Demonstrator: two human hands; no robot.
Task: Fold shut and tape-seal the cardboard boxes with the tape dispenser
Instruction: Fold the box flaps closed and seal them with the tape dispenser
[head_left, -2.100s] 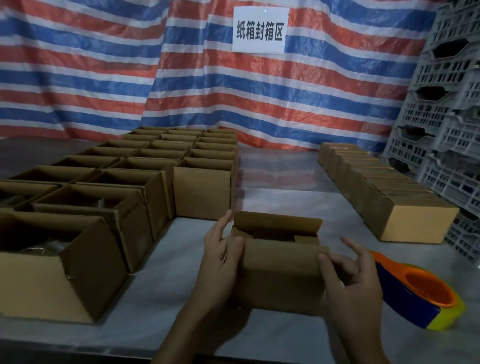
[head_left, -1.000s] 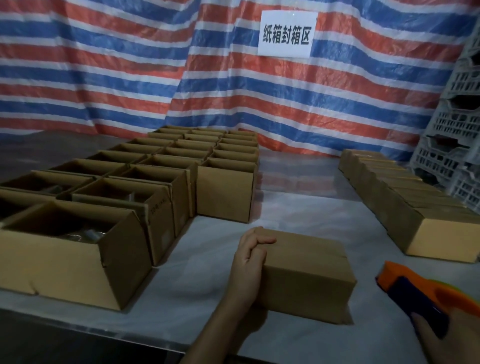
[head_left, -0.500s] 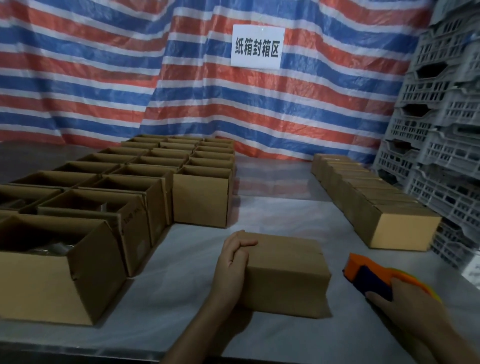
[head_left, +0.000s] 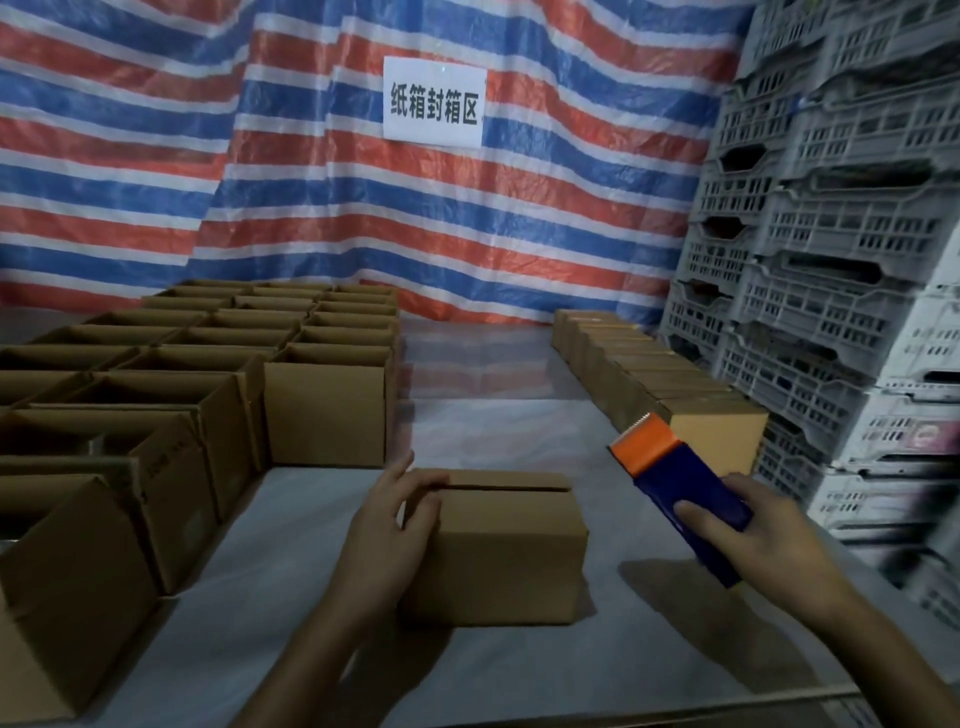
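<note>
Cardboard box (head_left: 504, 551) folded | left fingers (head_left: 396, 483) clasp its corner | right fingers (head_left: 701, 519) grip tape dispenser (head_left: 670, 473)

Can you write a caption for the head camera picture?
Left hand steadies folded brown cardboard box; right hand holds orange-and-blue tape dispenser.

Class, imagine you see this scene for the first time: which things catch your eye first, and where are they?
The red, white and blue striped tarp fills the back wall, with a white sign at its top centre. In front, the right hand holds an orange and blue tape dispenser up beside the folded box that the left hand grips.
</note>
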